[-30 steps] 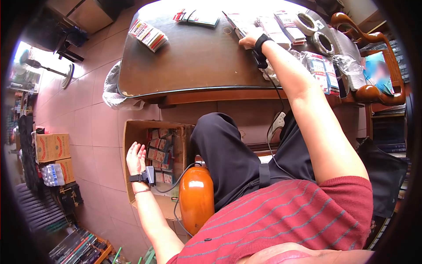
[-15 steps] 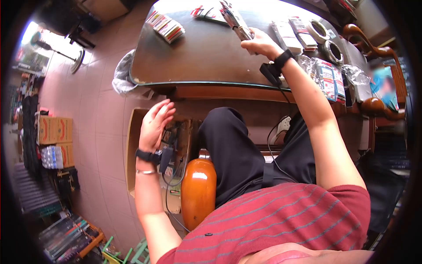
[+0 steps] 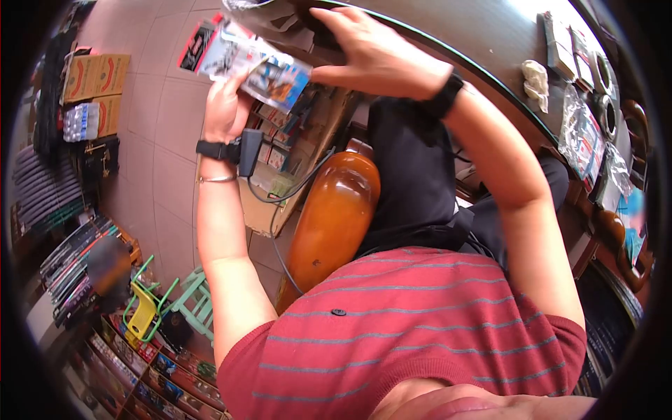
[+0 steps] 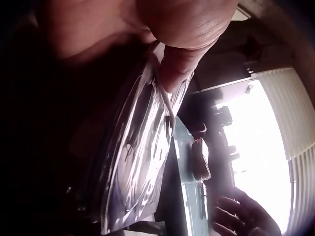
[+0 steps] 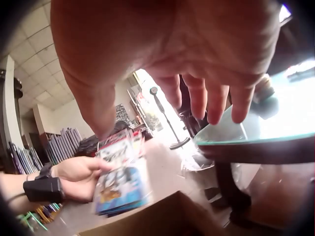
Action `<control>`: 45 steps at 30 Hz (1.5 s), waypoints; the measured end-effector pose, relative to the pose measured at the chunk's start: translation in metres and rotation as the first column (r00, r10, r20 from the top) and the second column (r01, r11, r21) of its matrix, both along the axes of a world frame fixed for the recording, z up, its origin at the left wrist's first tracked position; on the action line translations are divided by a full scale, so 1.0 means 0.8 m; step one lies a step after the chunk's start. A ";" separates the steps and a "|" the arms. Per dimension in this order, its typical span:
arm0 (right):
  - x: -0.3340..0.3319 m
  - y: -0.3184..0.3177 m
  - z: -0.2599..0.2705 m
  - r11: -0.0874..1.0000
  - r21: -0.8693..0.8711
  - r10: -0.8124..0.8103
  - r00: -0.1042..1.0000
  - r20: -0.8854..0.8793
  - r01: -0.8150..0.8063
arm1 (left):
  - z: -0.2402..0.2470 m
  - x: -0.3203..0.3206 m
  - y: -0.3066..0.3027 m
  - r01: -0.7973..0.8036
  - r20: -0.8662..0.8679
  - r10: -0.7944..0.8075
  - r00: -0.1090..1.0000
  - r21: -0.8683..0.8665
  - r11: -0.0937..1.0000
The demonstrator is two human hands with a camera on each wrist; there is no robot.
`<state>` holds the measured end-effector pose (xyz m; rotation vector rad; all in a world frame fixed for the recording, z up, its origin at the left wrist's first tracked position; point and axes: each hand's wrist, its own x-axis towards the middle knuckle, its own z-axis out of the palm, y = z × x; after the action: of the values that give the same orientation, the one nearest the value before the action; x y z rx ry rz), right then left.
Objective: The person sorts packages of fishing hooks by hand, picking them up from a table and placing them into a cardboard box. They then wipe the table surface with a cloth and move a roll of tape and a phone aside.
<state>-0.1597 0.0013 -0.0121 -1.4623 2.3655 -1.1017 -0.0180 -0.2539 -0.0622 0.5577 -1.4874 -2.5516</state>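
My left hand (image 3: 227, 115) holds a bundle of flat printed packets (image 3: 280, 78) above the open cardboard box (image 3: 262, 183), with the thumb lying over the bundle. Its plastic surface looks glossy in the left wrist view, where a thin elastic band (image 4: 166, 98) crosses it by the thumb. My right hand (image 3: 392, 59) is spread beside the bundle, its thumb near the right edge. From the right wrist view, its straight fingers (image 5: 216, 101) have nothing between them. More packets (image 3: 276, 136) lie inside the box, partly hidden behind the left wrist.
A dark glass-topped table (image 3: 462, 38) runs along the upper right, bearing packets, tape rolls and clear bags (image 3: 581, 136). The rounded wooden armrest (image 3: 332, 203) stands right of the box. Cartons (image 3: 98, 77) are stacked at the left. A cable (image 3: 276, 238) hangs from the left wrist device.
The bundle, earlier in my right hand over the table, is now over the box in my left hand. My right hand has come left and released it; the view has turned left.
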 end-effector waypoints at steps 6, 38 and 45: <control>0.004 0.114 -0.033 0.956 0.294 -0.008 0.999 0.043 -0.005 | -0.177 0.167 -0.077 -0.264 0.422 0.249 0.872 -0.022 0.964; 0.042 0.097 -0.071 0.932 0.185 -0.319 0.948 0.003 0.313 | -0.552 0.301 -0.173 0.660 0.910 0.332 0.247 -0.409 0.631; 0.052 0.136 -0.078 0.945 0.030 -0.325 0.935 0.145 0.324 | -0.407 0.156 -0.161 0.155 0.773 0.341 0.535 -0.486 0.860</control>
<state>-0.1177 0.1098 -0.0742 -0.9667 2.5577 -1.2234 0.1071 -0.3831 -0.3877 1.8966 -2.1755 -1.6234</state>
